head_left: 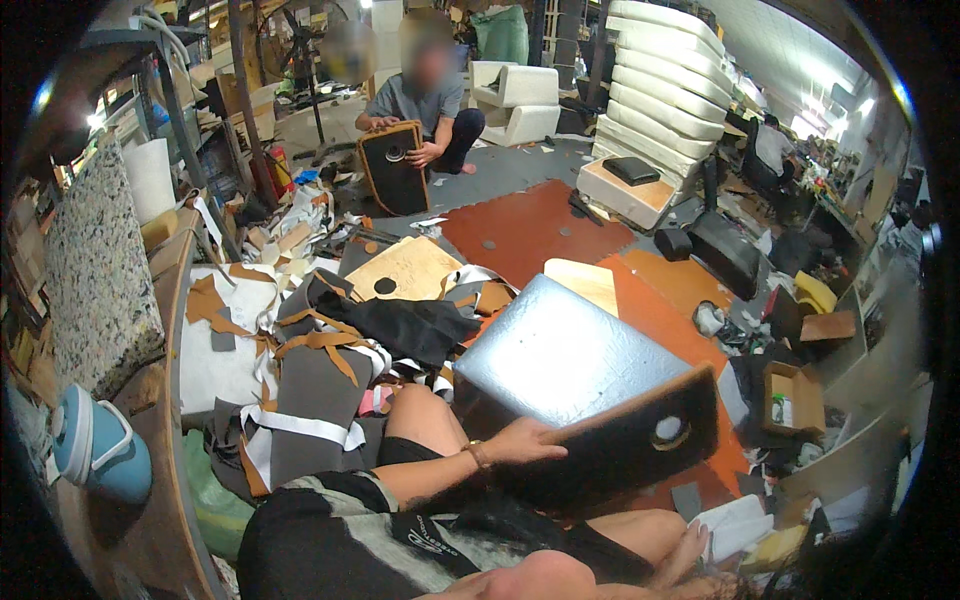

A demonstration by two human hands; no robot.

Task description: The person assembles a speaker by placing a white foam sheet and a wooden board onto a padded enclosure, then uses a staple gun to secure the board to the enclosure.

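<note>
Left hand (525, 442): clamped on the near-left edge of the black panel, a band around its wrist.
Right hand (684, 556): apart from the left, low by the knee, just beside a white cloth (735, 527); whether it grips anything I cannot tell.
Black panel (615, 455): tilted in front of the lap, brown-edged, with a round hole near its far right end.
Silver panel (565, 350): glossy, just beyond the black one, which overlaps it in view.
Left of the knees: black cloth (415, 325), grey padding (320, 385) and white strips, heaped together.
Desk (125, 545): brown, at far left, carrying a blue jug (110, 450).
Co-worker (425, 105): crouching beyond, both hands on a second black panel (395, 180), upright.
Far right: stacked white cushions (660, 95).
</note>
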